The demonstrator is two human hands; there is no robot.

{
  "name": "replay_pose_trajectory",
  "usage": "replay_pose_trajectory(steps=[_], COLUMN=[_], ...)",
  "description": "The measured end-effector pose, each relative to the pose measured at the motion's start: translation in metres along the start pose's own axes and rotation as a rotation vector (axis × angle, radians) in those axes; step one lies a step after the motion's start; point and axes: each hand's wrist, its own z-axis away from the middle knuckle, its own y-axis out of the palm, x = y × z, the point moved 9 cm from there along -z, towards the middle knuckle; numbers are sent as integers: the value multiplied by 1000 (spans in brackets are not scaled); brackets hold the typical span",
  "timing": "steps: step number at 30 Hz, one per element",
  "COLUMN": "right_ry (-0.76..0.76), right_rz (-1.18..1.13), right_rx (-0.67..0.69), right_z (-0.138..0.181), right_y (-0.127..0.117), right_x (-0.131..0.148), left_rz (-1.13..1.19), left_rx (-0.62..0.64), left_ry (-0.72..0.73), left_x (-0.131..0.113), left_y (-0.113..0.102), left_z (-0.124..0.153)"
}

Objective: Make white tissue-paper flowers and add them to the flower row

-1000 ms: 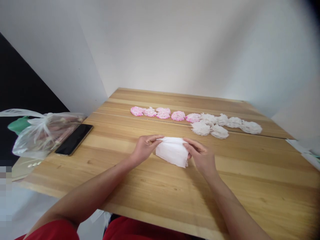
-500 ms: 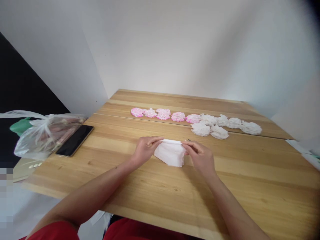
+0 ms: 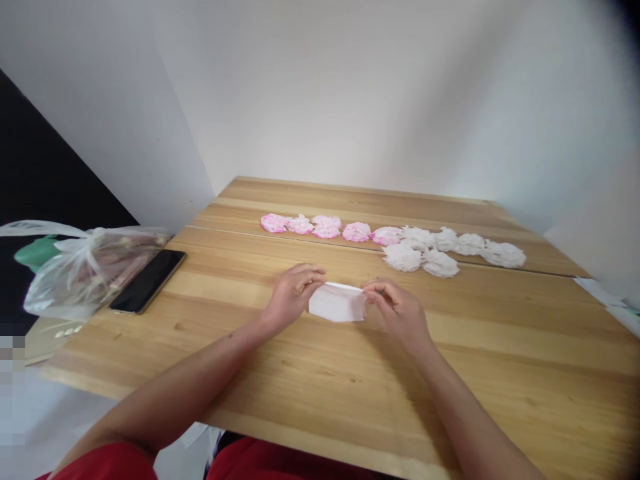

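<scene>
A sheet of thin white tissue paper (image 3: 337, 304) is stretched between my two hands, low over the wooden table, with a narrow fold along its far edge. My left hand (image 3: 294, 295) pinches the left end of that folded edge between thumb and fingers. At the opposite corner my right hand (image 3: 400, 313) grips the right end in the same way. The paper's near part hangs toward me. Beyond my hands lie several ruffled paper flowers: pink-tinged ones (image 3: 357, 232) on the left and plain white ones (image 3: 403, 256) on the right.
On the table's left side lies a dark phone (image 3: 149, 281), beside a knotted clear plastic bag (image 3: 95, 267) with reddish contents. The wooden table (image 3: 320, 387) ends at white walls at the back. Some white sheets (image 3: 607, 297) show at the right edge.
The paper's hanging part looks shorter and its near edge sits higher. Both hands keep their pinch on the folded edge, with the left fingers slightly shifted.
</scene>
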Motion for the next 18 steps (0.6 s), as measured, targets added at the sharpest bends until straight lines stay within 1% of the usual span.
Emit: replay_pose_trajectory(steps=[4,6,9,14,18], right_ry=[68,83,96,119,99], right_rz=[18,9,-34,-183,-210], right_rx=[9,6,-6,-41,-21], right_z=[1,2,3,5,5], right_y=[1,1,0,-5,-6], right_x=[-4,-5,-7,-7,-2], left_rz=[36,22,35,155,154], left_rx=[56,69,69,73,102], left_ry=[-146,-173,-169,-150,-73], left_x=[12,14,11,7,-2], left_y=[6,7,6,4,2], left_z=[3,4,3,3,0])
